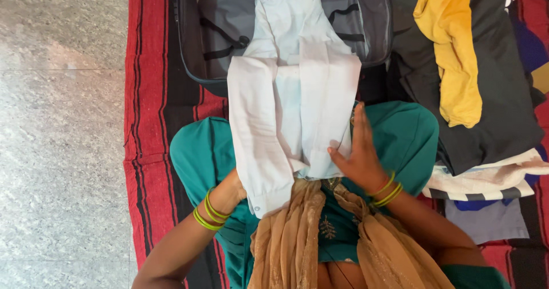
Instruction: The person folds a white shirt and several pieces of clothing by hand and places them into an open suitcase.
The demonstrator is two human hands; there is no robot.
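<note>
A pale white shirt [291, 88] lies folded lengthwise over my lap, its collar end reaching into an open grey suitcase [372, 20]. My left hand [233, 187] is mostly hidden under the shirt's left sleeve near the cuff, so its grip cannot be made out. My right hand [357, 151] lies flat on the shirt's right edge, fingers together, thumb pressing the fabric. Both wrists wear green and yellow bangles.
A pile of clothes sits at the right: a yellow garment [452, 54] on a dark one [503, 94], with striped and grey pieces below. A red striped mat [151, 94] covers the stone floor [57, 123]. A tan scarf [291, 232] hangs over my teal clothing.
</note>
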